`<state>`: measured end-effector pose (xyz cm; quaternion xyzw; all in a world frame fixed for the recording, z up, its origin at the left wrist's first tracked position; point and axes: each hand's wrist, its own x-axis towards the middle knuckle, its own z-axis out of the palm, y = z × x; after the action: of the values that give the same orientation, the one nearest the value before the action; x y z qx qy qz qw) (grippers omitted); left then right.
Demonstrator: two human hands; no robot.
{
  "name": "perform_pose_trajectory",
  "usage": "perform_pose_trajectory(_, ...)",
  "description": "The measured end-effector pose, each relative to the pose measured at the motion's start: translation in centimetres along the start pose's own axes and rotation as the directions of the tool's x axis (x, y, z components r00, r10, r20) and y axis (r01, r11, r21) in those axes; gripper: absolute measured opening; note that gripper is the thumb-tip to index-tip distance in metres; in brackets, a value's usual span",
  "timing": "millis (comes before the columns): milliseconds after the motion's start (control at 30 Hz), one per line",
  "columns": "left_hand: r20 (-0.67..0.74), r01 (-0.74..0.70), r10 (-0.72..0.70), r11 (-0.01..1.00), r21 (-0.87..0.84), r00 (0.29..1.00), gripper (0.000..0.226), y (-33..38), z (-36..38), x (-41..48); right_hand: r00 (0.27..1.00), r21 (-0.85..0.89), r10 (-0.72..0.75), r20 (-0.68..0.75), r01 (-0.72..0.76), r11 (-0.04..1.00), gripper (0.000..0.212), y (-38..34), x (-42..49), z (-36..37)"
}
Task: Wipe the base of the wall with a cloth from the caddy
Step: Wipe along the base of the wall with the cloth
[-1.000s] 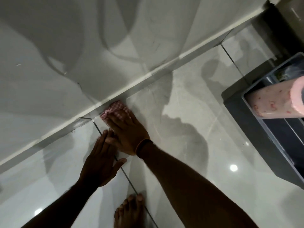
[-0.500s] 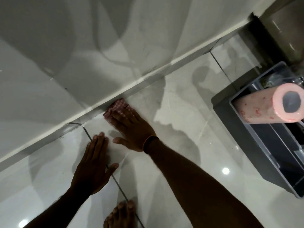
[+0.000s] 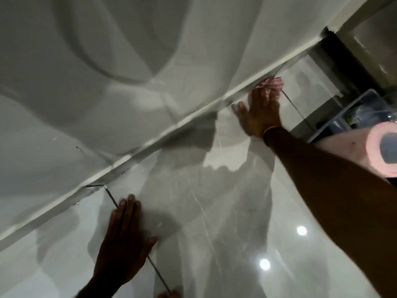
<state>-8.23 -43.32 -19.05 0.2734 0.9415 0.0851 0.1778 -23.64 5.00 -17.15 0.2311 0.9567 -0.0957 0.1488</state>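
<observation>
A pink checked cloth lies pressed against the base of the wall, the pale skirting strip that runs diagonally from lower left to upper right. My right hand lies flat on the cloth with fingers spread, and most of the cloth is hidden under the fingertips. A thin band circles that wrist. My left hand rests flat on the glossy floor tile at lower left, fingers apart, holding nothing. The grey caddy stands at the right edge.
A pink patterned paper roll lies across the caddy, close to my right forearm. A dark doorway gap is at the upper right past the cloth. Dark grout lines cross the shiny floor. Toes show at the bottom edge.
My right hand has slid the cloth well to the right along the wall base, toward the caddy. The left hand stays flat on the floor. The view has shifted.
</observation>
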Motion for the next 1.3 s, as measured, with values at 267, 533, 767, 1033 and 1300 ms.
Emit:
perform_pose_trajectory(267, 0.063, -0.025, 0.02, 0.997, 0.078, 0.998, 0.097, -0.3, 0.0, -0.1, 0.666, -0.068, -0.746, 0.002, 0.744, 0.665, 0.098, -7.0, -10.9, 4.3)
perform_pose_trajectory(533, 0.084, -0.029, 0.025, 0.998, 0.052, 0.996, 0.097, -0.9, -0.3, 0.1, 0.998, -0.044, -0.008, -0.06, 0.005, 0.999, 0.108, 3.7, -0.2, 0.9)
perform_pose_trajectory(767, 0.089, -0.048, 0.048, 0.999, -0.001, 0.995, 0.099, -1.1, -1.2, 0.0, 0.971, 0.119, -0.188, -0.148, 0.206, 0.971, 0.112, -11.2, -11.0, 6.7)
perform_pose_trajectory(1033, 0.112, -0.064, 0.065, 0.998, -0.018, 0.992, 0.097, -1.5, -1.7, -0.2, 0.67, 0.053, -0.742, -0.002, 0.741, 0.669, 0.079, -20.2, -20.0, 11.1)
perform_pose_trajectory(1300, 0.099, -0.053, 0.058, 0.997, -0.054, 0.993, 0.1, -1.2, -1.9, -0.3, 0.972, 0.126, -0.233, 0.033, 0.227, 0.966, 0.095, -14.2, -14.6, 7.8)
